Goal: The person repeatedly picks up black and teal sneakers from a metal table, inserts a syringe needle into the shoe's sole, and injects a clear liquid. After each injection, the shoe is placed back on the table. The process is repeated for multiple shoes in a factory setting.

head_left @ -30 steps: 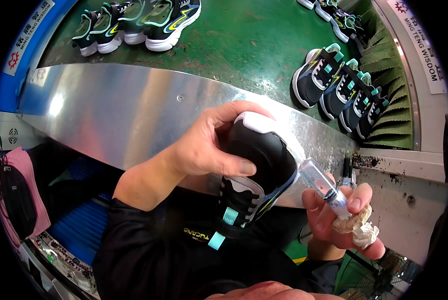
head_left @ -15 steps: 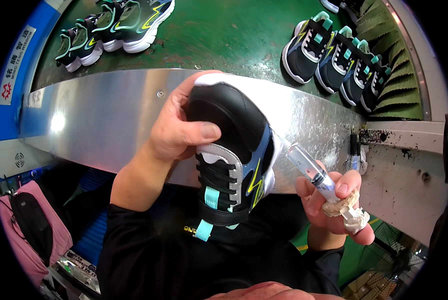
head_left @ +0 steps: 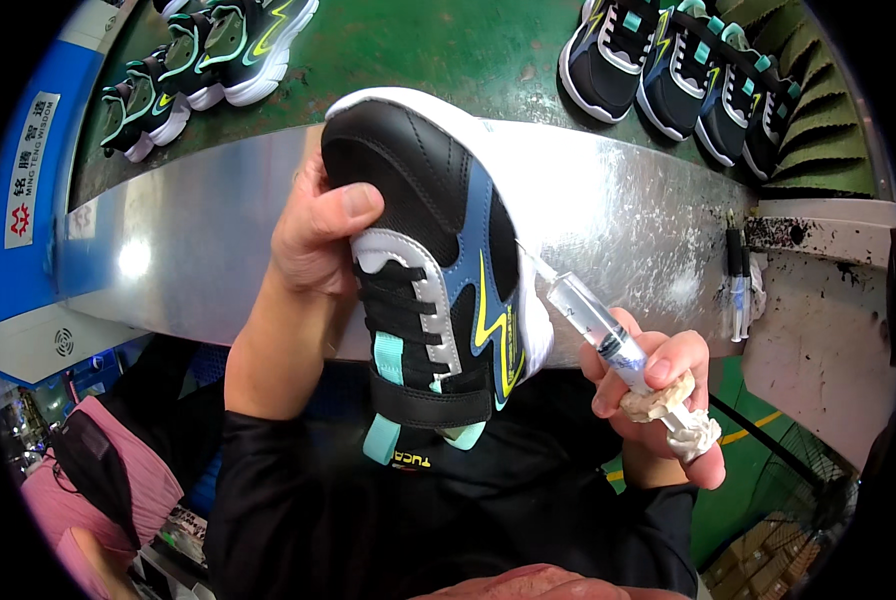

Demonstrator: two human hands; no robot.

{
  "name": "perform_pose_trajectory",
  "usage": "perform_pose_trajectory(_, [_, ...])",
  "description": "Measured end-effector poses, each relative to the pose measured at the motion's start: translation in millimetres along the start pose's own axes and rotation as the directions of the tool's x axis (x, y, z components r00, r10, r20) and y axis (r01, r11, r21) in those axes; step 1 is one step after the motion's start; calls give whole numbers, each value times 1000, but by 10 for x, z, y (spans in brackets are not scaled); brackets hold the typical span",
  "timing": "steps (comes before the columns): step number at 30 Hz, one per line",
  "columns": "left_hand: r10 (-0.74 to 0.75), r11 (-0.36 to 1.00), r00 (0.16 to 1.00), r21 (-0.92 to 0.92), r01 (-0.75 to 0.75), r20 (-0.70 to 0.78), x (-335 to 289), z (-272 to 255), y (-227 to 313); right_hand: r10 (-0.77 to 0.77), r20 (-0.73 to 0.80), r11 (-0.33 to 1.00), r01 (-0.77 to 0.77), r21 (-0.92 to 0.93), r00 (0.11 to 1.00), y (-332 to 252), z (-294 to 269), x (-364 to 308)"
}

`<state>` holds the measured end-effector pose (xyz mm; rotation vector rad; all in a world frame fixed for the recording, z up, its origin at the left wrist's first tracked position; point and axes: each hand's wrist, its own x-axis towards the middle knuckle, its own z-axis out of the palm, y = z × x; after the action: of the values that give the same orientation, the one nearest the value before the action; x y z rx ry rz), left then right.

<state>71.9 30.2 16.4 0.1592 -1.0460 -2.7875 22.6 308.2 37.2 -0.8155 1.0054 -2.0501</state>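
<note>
Above the metal ledge (head_left: 168, 250), left hand (head_left: 313, 235) clamped around black sneaker (head_left: 438, 240), right hand (head_left: 658, 400) pinching syringe (head_left: 593, 322).

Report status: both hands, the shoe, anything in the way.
Left hand grips black sneaker, toe up. Right hand holds syringe, tip at the shoe's sole edge, plus a crusted wad. Nothing between them.

- The left hand (head_left: 318, 235) has turned the black sneaker (head_left: 438, 260) so its toe now points up and away, with the laces and the yellow zigzag facing the wearer.
- The shoe sits higher and nearer, over the metal ledge (head_left: 618, 200).
- The right hand (head_left: 658, 400) has brought the syringe (head_left: 593, 320) in; its tip now meets the shoe's white sole edge.
</note>
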Motion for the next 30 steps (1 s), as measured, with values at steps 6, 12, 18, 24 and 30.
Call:
perform_pose_trajectory(6, [-21,1000,999,-19,21,26,45,-29,-17,-25,-8,1000,25,5,1000,86,-1,-133])
perform_pose_trajectory(12, [-52,992,996,-114,59,68,86,-158,-29,-12,-30,999,12,30,999,153,-8,-288])
perform_pose_trajectory(18, [-121,962,993,-245,121,15,106,-321,-29,-28,-28,1000,28,14,999,224,-16,-522])
perform_pose_trajectory(24, [-155,982,969,-138,130,-191,186,-554,-83,-58,-76,998,59,7,995,316,-9,-701])
perform_pose_trajectory(30, [-123,992,961,-40,117,-249,209,-586,-10,-83,-62,996,84,3,995,374,-69,-768])
